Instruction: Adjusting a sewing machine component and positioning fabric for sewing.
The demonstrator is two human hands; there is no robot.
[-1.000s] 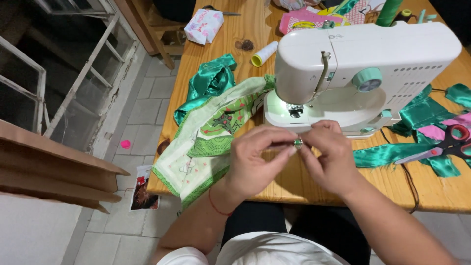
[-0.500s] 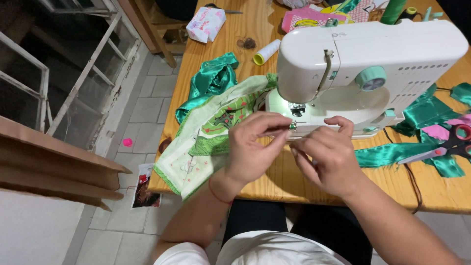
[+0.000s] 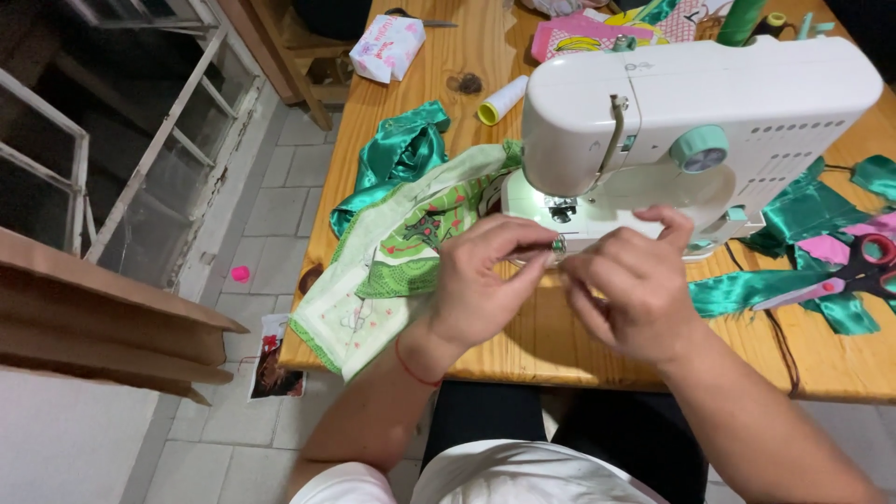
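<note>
Hands meet before the sewing machine [image 3: 691, 112]: left hand [image 3: 481, 280] and right hand [image 3: 630, 294] jointly pinch a small bobbin [image 3: 558, 245].

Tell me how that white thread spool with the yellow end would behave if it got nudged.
The white thread spool lies on its side on the wooden table, so it would probably roll. It looks small and likely light. Its round shape suggests nothing stops it except the green satin fabric nearby.

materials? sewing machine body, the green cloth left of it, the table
Sewing machine: looks like moulded plastic, glossy white, rounded seamless shell.
Green cloth: probably satin, with bright sheen along the folds.
Table: wood, likely pine, showing grain and knots under a light varnish.
</note>
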